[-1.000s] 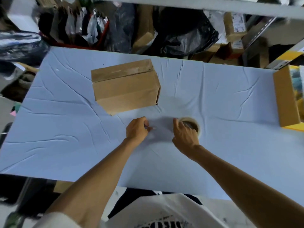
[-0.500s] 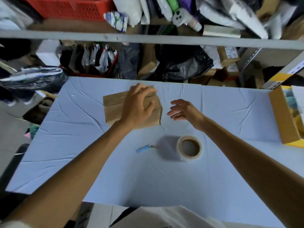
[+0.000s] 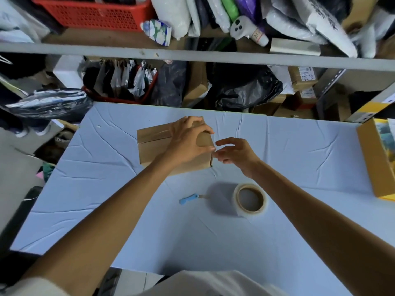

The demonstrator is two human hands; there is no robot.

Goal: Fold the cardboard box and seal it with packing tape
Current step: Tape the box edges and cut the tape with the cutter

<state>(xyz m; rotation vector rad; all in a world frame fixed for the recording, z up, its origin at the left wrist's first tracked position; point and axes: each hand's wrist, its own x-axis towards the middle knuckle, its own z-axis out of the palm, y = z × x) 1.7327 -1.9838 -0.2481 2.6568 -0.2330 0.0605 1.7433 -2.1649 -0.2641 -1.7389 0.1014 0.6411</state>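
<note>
the cardboard box (image 3: 154, 146) is lying on the bench (image 3: 299, 157), beyond the tape roll (image 3: 250, 199). the left hand (image 3: 188, 142) is gripping its right end, fingers curled over the top. the right hand (image 3: 237, 154) is hovering beside, fingers loose and spread. i think the left should be holding firmly while the right is smoothing that end.

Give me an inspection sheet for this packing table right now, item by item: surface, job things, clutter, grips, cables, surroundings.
Surface: table under a creased pale blue cloth.
Job's things: cardboard box at the far middle, closed, glossy tape along its top; tape roll lying flat nearer the person.
Clutter: blue-handled tool just left of the roll; open yellow-edged box at the right edge.
Grips: left hand curled over the box's right end; right hand open beside that end, contact unclear.
Cables: nothing seen.
Surroundings: shelving behind, packed with black bags, cartons and a red basket.
</note>
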